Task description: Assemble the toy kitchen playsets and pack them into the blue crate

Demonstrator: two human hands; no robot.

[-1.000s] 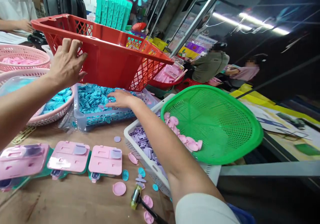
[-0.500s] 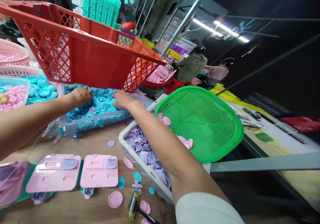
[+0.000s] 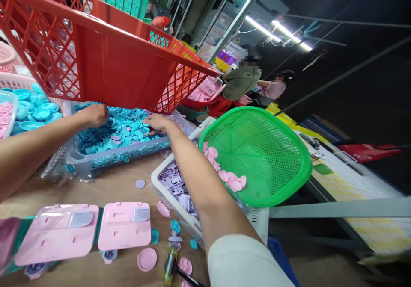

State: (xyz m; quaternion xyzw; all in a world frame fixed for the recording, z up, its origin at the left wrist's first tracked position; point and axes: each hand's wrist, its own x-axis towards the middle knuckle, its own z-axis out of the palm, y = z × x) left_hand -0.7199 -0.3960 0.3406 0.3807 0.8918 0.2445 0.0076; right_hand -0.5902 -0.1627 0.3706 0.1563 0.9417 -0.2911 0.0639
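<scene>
Bearing the tray (image 3: 82,163), the brown tabletop (image 3: 118,193) fronts a dim workroom (image 3: 349,73).

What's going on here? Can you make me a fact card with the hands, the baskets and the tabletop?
Left hand: left hand among small blue plastic pieces; grip unclear
Right hand: right hand at the same pieces, fingertips partly hidden
Clear bin: clear bin holds those pieces
Red crate: red lattice crate, beyond both hands
Green basket: green mesh basket, pink pieces inside
White basket: white plastic basket, lilac pieces inside
Tabletop: hammer, pink rectangular panels
</scene>
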